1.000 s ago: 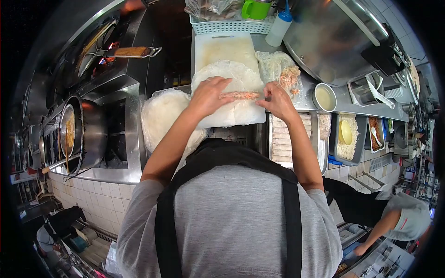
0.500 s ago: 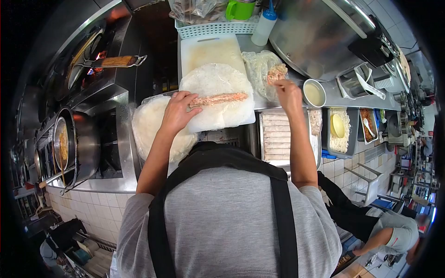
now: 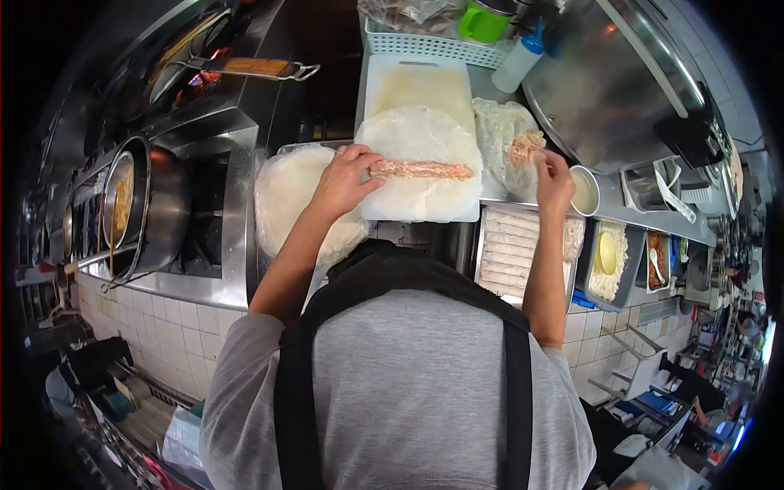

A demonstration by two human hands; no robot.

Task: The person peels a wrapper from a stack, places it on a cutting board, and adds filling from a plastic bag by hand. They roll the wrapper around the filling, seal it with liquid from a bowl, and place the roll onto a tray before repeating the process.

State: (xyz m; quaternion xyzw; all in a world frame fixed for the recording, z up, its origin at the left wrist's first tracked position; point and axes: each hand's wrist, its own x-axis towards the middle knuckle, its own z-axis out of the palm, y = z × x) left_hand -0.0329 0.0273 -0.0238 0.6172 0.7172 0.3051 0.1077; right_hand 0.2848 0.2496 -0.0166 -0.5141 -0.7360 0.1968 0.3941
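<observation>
A round white wrapper sheet (image 3: 420, 131) lies on the white cutting board (image 3: 380, 77), with a long strip of pinkish minced filling (image 3: 425, 170) across it. At the strip's left end is my left hand (image 3: 347, 181), its thumb and fingers apart and touching the filling. My right hand (image 3: 557, 184) is closed in a pinch beside a clump of the same filling (image 3: 527, 145) on a clear plastic bag (image 3: 498, 131); what the fingertips hold is hidden. A plastic-wrapped stack of round wrappers (image 3: 286, 188) sits under my left forearm.
Below the counter, a metal tray of white rolls (image 3: 508, 249) lies near my right forearm. Close by are a bowl of pale liquid (image 3: 582, 192), a squeeze bottle (image 3: 520, 61) and a large metal lid (image 3: 604, 98). A lit stove with a pot (image 3: 167, 196) stands left.
The camera view has shifted, moving the scene rightward. My left hand stays at the strip's left end; my right hand stays by the filling clump, its fingers slightly lower against the clump's edge.
</observation>
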